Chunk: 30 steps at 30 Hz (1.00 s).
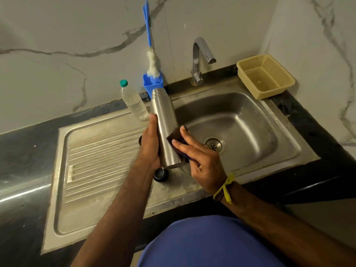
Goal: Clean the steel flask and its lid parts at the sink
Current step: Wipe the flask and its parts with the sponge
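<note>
Your left hand [149, 145] grips the steel flask [164, 124], tilted over the left rim of the sink [240, 120]. Your right hand [200, 157] presses a dark scrub pad [176, 136] against its side with nearly straight fingers. A lid part [160, 174] lies just left of the sink.

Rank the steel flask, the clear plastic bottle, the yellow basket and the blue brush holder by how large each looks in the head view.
1. Yellow basket, widest spread in the frame.
2. Steel flask, longest, though held nearer the camera, so this rank against the basket is unsure.
3. Clear plastic bottle.
4. Blue brush holder, partly hidden behind the flask.
</note>
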Tool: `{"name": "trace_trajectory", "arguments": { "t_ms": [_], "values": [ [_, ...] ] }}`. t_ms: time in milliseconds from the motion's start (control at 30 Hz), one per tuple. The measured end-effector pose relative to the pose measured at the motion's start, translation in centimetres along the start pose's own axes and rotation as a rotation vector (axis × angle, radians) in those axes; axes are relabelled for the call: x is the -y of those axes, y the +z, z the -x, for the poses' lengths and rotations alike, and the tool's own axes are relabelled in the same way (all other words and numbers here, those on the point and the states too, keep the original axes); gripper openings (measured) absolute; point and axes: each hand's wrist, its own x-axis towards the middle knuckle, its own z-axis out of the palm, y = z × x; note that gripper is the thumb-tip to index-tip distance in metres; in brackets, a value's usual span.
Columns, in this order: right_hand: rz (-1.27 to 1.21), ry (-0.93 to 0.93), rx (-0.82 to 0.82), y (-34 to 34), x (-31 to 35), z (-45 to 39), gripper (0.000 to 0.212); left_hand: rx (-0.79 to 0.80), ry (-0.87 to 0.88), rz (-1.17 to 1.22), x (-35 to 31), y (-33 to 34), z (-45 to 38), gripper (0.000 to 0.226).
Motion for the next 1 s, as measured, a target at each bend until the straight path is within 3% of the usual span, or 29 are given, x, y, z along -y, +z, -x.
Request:
{"name": "trace_trajectory", "arguments": {
  "t_ms": [67, 200, 333, 467, 633, 733, 867, 1000],
  "values": [
    [0.033, -0.053, 0.031, -0.3, -0.2, -0.2, 0.059, 0.075, -0.072, 0.029, 0.3, -0.5, 0.4, 0.082],
    [-0.040, 0.109, -0.064, -0.8, -0.2, -1.8, 0.066, 0.129, -0.059, -0.019, 1.3, 0.3, 1.5, 0.061],
    [-0.028, 0.029, -0.007, -0.8, -0.1, -1.8, 0.065, 0.147, -0.048, 0.018, 1.5, 0.6, 2.3, 0.071],
    [-0.129, 0.171, -0.126, -0.7, -0.4, -2.1, 0.064, 0.111, 0.065, -0.056, 2.1, 0.3, 2.0, 0.076],
    [-0.179, 0.166, -0.094, -0.7, 0.2, -2.8, 0.060, 0.157, 0.092, -0.005, 2.2, -0.3, 2.3, 0.083],
    [-0.208, 0.269, -0.167, -0.6, 0.3, -3.6, 0.055, 0.161, 0.137, -0.109, 1.8, 0.2, 3.0, 0.062],
    [-0.088, 0.151, -0.114, -0.8, 0.3, -4.1, 0.055, 0.153, 0.178, -0.085, 1.3, 0.2, 3.7, 0.044],
    [-0.039, 0.132, -0.129, -1.0, -0.1, -5.0, 0.056, 0.061, 0.201, -0.108, 1.8, 0.2, 3.6, 0.057]
  ]
}}
